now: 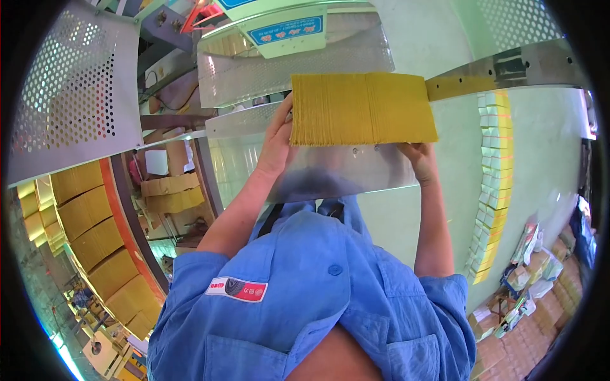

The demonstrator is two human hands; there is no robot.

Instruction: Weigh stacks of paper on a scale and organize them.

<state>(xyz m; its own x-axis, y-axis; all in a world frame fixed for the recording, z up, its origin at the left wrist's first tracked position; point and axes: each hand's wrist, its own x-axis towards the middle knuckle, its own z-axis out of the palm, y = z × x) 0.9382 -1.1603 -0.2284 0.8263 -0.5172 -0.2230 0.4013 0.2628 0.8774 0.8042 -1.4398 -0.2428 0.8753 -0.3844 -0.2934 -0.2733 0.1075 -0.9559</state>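
A thick block of thin yellow sheets (365, 109), apparently paper, spans the space between my two hands. Its many edges face me in fine lines. My left hand (277, 141) presses against its left end, with the fingertips partly hidden behind it. Under the lower right corner, my right hand (419, 160) grips the block, its fingers mostly covered by the sheets. Below the block lies a shiny metal plate (346, 168), part of the machine in front of me. Whether the block rests on metal there, I cannot tell.
Perforated metal guards (82, 95) stand at the left. A metal bar with holes (502, 71) runs off to the right. A long row of yellow and white bundles (494, 184) lies on the right. More yellow stacks (95, 219) line the left, beside an orange-red edge (124, 209).
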